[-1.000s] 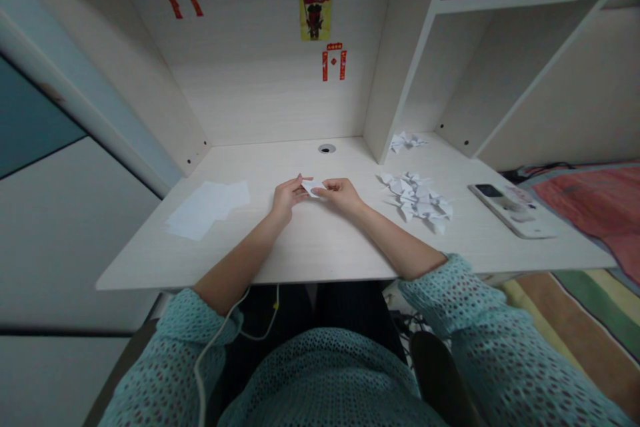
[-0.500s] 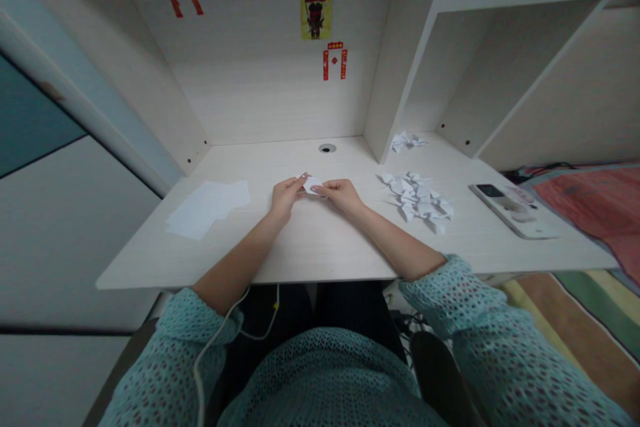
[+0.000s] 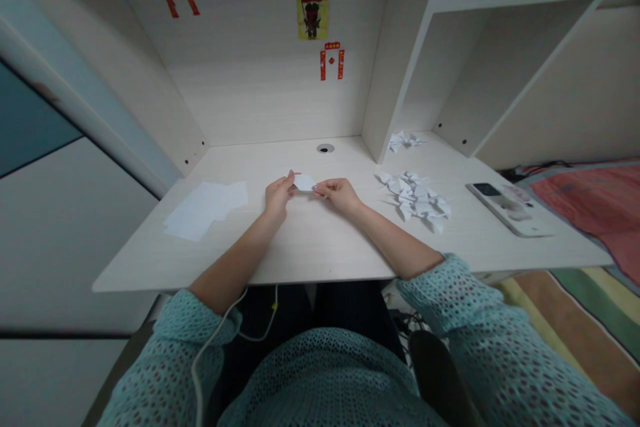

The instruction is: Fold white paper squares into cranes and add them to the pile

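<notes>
"Where's the small white paper [image 3: 304, 182]?"
"Around the middle of the worktop [image 3: 310, 247], well in from the near edge. The left hand [image 3: 279, 197] pinches one end in its fingers, the right hand [image 3: 340, 193] the other."
"Is it touching the surface?"
"Can't tell from here."
"What's beside them?"
"White sheets [image 3: 205, 210] near the left edge, folded paper pieces [image 3: 417, 197] past the right hand, and a flat white device [image 3: 515, 213] near the right edge."
</notes>
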### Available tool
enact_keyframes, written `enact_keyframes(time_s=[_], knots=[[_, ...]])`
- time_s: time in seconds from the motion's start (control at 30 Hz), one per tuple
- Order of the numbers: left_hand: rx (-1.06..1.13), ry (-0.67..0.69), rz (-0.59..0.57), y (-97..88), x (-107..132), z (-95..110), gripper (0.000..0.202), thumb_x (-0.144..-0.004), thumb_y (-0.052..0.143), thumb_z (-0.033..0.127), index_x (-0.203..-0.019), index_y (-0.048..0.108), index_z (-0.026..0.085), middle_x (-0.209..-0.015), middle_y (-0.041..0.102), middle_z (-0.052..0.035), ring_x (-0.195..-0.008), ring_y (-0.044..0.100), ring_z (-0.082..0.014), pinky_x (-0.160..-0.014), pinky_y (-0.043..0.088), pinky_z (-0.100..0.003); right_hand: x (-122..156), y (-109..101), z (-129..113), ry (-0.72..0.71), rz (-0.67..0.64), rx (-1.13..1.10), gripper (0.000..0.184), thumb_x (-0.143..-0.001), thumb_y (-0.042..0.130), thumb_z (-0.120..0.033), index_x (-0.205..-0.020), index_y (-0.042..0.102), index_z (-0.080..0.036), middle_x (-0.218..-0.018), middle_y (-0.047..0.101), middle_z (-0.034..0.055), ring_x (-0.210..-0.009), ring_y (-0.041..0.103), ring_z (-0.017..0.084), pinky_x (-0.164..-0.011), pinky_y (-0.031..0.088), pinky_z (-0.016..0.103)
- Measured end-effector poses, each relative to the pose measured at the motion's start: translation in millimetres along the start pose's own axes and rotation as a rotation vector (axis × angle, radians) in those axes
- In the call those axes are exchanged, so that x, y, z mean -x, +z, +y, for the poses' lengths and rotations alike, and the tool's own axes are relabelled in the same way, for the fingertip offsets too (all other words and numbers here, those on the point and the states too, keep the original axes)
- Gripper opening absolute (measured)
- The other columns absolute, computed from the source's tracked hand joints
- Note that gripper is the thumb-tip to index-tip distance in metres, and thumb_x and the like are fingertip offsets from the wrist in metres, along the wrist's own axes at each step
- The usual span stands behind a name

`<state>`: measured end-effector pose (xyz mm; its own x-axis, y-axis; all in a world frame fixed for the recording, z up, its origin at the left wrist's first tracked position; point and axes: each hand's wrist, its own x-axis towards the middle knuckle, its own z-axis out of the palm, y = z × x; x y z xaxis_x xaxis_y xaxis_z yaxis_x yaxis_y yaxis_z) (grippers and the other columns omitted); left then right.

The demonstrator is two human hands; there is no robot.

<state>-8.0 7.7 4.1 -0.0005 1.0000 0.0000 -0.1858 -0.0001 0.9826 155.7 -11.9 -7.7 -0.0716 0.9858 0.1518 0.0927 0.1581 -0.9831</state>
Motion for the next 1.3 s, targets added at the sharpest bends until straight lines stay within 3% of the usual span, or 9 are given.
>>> enact_keyframes(time_s=[0.13, 0.23, 0.4, 0.5, 0.63, 0.83, 1.07, 1.23, 1.3], knots=[[-0.009, 0.043, -0.034, 0.4, 0, 2, 0.045, -0.062, 0.069, 0.056, -0.084, 0.070, 0.017, -0.093, 0.068, -0.0086, -0.084, 0.061, -0.0176, -0.072, 0.045, -0.027, -3, -3, 6, -0.067, 0.065, 0.098, 0.037, -0.068, 0.062, -0.048, -0.071, 0.070, -0.013, -0.065, 0.068, 0.0055, -0.057, 0.051, 0.012, -0.057, 0.036, 0.025], [-0.041, 0.067, -0.034, 0.7, 0, 3, 0.043, -0.060, 0.071, 0.055, -0.082, 0.070, 0.018, -0.100, 0.067, -0.0088, -0.088, 0.062, -0.0179, -0.076, 0.045, -0.027, -1, -6, 3, -0.155, 0.181, 0.188, 0.034, -0.072, 0.060, -0.047, -0.074, 0.071, -0.015, -0.071, 0.070, 0.0058, -0.061, 0.055, 0.014, -0.061, 0.038, 0.026], [-0.100, -0.056, -0.122, 3.0, 5, 5, 0.052, -0.065, 0.063, 0.062, -0.090, 0.068, 0.017, -0.107, 0.066, -0.0143, -0.095, 0.062, -0.0232, -0.079, 0.045, -0.032, 6, -7, -4, -0.305, 0.366, 0.294, 0.031, -0.076, 0.061, -0.046, -0.086, 0.073, -0.020, -0.085, 0.071, 0.0069, -0.075, 0.058, 0.018, -0.069, 0.042, 0.030], [-0.104, -0.080, -0.187, 4.9, 6, 5, 0.054, -0.066, 0.060, 0.065, -0.088, 0.069, 0.016, -0.103, 0.067, -0.0154, -0.095, 0.063, -0.0241, -0.079, 0.045, -0.032, 9, -4, -5, -0.398, 0.337, 0.399, 0.026, -0.076, 0.063, -0.043, -0.089, 0.073, -0.022, -0.086, 0.071, 0.0066, -0.082, 0.058, 0.020, -0.078, 0.042, 0.034], [-0.086, -0.016, -0.190, 4.9, 4, 3, 0.048, -0.065, 0.065, 0.059, -0.086, 0.069, 0.016, -0.097, 0.069, -0.0120, -0.091, 0.063, -0.0223, -0.073, 0.045, -0.028, 12, -2, -6, -0.476, 0.261, 0.479, 0.026, -0.076, 0.064, -0.041, -0.093, 0.072, -0.023, -0.086, 0.070, 0.0062, -0.085, 0.057, 0.020, -0.084, 0.041, 0.034], [-0.113, 0.020, -0.172, 5.5, 3, -2, 0.041, -0.063, 0.070, 0.052, -0.083, 0.070, 0.017, -0.089, 0.070, -0.0091, -0.083, 0.063, -0.0193, -0.069, 0.045, -0.026, 14, -1, -9, -0.381, 0.260, 0.459, 0.033, -0.077, 0.062, -0.041, -0.104, 0.067, -0.022, -0.087, 0.070, 0.0051, -0.073, 0.058, 0.017, -0.076, 0.043, 0.031], [-0.126, 0.019, -0.191, 8.3, 8, 0, 0.041, -0.060, 0.072, 0.051, -0.081, 0.070, 0.016, -0.084, 0.070, -0.0086, -0.079, 0.064, -0.0188, -0.071, 0.047, -0.028, 12, -2, -6, -0.385, 0.261, 0.442, 0.032, -0.075, 0.064, -0.041, -0.100, 0.069, -0.021, -0.083, 0.070, 0.0051, -0.071, 0.057, 0.017, -0.073, 0.043, 0.029], [-0.095, 0.007, -0.170, 8.4, 9, 4, 0.044, -0.060, 0.072, 0.052, -0.085, 0.069, 0.015, -0.086, 0.069, -0.0081, -0.078, 0.064, -0.0177, -0.070, 0.047, -0.026, 9, -1, -5, -0.344, 0.247, 0.294, 0.031, -0.080, 0.056, -0.041, -0.099, 0.069, -0.021, -0.089, 0.070, 0.0055, -0.070, 0.057, 0.015, -0.069, 0.043, 0.028], [-0.095, -0.002, -0.173, 8.1, 9, 4, 0.044, -0.061, 0.071, 0.051, -0.085, 0.069, 0.015, -0.086, 0.069, -0.0077, -0.078, 0.063, -0.0171, -0.070, 0.047, -0.025, 5, -1, -2, -0.306, 0.236, 0.180, 0.035, -0.079, 0.056, -0.041, -0.104, 0.066, -0.019, -0.082, 0.068, 0.0039, -0.065, 0.055, 0.013, -0.063, 0.042, 0.026]])
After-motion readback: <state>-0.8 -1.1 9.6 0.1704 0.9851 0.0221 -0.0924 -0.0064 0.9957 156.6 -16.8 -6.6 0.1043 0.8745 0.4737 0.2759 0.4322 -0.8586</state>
